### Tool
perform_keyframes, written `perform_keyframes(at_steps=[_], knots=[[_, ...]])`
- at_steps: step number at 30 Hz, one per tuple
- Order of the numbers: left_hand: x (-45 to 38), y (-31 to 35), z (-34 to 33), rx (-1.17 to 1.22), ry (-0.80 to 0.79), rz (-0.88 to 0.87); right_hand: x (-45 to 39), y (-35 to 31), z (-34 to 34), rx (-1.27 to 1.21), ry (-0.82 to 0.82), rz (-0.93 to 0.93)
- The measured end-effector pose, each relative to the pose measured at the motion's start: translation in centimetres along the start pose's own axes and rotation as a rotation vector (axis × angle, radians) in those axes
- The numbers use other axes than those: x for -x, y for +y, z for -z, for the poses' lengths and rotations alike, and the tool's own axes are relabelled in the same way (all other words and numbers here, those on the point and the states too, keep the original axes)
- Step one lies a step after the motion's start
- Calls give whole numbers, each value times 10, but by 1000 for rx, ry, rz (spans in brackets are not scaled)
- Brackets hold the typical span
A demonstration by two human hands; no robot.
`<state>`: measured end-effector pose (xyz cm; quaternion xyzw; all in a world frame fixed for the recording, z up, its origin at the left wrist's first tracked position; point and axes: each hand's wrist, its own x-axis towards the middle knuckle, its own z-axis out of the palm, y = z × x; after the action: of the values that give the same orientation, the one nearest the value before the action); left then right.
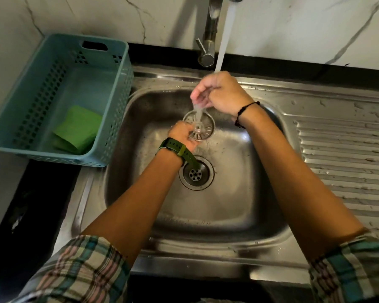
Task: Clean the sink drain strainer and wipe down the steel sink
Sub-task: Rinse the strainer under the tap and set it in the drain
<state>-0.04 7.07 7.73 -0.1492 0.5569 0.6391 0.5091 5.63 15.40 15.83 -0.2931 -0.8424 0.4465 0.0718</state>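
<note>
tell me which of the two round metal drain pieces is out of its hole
The slotted strainer, held up under the running water by the left hand. The other, the drain fitting with small round holes, sits fixed in the sink floor nearer the person.

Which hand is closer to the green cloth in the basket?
The left hand. It holds the strainer over the sink, just right of the basket with the green cloth. The right hand is farther right, under the water stream.

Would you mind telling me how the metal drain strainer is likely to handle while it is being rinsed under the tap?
The strainer is probably slippery, since the water stream runs over it. It looks stiff: thin slotted metal keeping its round shape in the left hand's grip. It seems light, held up at one edge, and would likely roll if dropped into the sink.
</note>
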Motion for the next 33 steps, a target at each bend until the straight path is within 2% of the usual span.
perform_keyframes(at_steps=[3, 5, 7, 9, 12, 15, 18, 21, 25, 30, 33], knots=[[-3, 0, 1, -149, -19, -79, 3, 4, -5, 70, 40, 29], [-3, 0, 2, -212, -32, -141, 5, 7, -6, -115, -4, -20], [-2, 1, 3, -176, -41, -175, 5, 7, -5, -363, -22, -85], [-1, 3, 2, -161, -48, -209, 3, 8, -3, -385, 15, -101], [-2, 4, 1, -116, -68, -238, 1, 6, -1, -378, -27, -83], [-2, 8, 1, -87, -28, -211, -4, 6, -2, -235, 40, -38], [-8, 7, 4, -93, 61, -106, -4, 11, -4, -309, 12, -57], [-10, 6, 10, -143, 101, -47, -3, 21, -9, -209, 35, -74], [-18, -3, 22, -306, 64, -119, -2, 36, -16, -428, -45, -234], [-27, -8, 48, -580, 195, -197, -9, 43, -16, -116, -421, -262], [-32, -16, 59, -585, 223, -173, -16, 52, -31, 61, -337, -271]])
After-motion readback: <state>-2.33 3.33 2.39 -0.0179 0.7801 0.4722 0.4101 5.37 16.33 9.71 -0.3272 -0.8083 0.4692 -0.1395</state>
